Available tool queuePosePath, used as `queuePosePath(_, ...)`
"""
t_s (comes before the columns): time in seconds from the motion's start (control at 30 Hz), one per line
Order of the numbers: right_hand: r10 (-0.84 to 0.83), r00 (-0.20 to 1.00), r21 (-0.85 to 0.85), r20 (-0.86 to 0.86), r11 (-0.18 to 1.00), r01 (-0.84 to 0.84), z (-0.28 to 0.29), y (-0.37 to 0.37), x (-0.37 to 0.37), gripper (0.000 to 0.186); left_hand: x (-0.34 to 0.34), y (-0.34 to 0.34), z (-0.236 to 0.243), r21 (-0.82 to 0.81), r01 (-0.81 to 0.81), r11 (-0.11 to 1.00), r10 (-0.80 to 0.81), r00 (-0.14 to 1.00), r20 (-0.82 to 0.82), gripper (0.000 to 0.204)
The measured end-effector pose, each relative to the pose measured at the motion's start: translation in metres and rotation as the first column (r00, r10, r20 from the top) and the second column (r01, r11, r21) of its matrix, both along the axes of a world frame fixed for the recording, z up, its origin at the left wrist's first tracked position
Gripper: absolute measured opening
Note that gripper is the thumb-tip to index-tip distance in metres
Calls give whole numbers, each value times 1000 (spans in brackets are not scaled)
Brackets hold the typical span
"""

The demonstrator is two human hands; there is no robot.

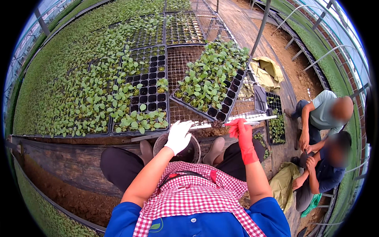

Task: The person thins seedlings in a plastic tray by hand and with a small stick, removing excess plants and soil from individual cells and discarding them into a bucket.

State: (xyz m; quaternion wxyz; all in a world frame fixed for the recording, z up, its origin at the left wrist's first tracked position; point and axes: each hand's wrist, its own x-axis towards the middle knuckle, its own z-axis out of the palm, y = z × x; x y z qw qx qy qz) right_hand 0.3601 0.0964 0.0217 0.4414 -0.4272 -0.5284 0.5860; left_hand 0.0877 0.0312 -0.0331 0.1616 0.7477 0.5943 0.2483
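The white-gloved left hand [178, 136] hangs above the bucket [158, 143]; the red-gloved right hand [242, 135] has a dark clump [216, 123] at nine o'clock. Whether either grip is closed, I cannot tell. At twelve, the seedling tray [230, 94] sits angled, I judge for easy reach.

You have one white-gloved hand [179, 137], one red-gloved hand [242, 136], two boots [214, 150], one bucket [159, 144], one apron [191, 192], one angled seedling tray [226, 108] and two other people [321, 114].

Left glove [179, 137] white, right glove [244, 140] red. Apron [193, 193] red-white check, shirt [126, 217] blue. Seedlings [207, 77] green, trays [152, 83] black.
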Motion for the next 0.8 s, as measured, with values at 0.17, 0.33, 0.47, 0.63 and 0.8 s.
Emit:
queuePosePath(0.17,310,919,70,244,940,-335,-24,-59,-43,28,2,6,-13,35,-45,998,39,988,149,46)
queuePosePath(0.33,-72,975,203,211,979,29,17,-3,-17,18,0,4,-13,55,-63,997,54,989,138,47)
queuePosePath(0.47,-319,705,552,634,825,-123,19,51,-16,16,4,5,-11,68,-52,996,42,990,137,48)
queuePosePath(0.63,-284,559,501,779,818,-283,-18,70,-31,18,0,2,-11,77,-21,997,14,996,87,48)
queuePosePath(0.8,-112,957,124,267,989,81,-29,88,4,40,0,2,-8,73,4,997,-9,997,72,50)
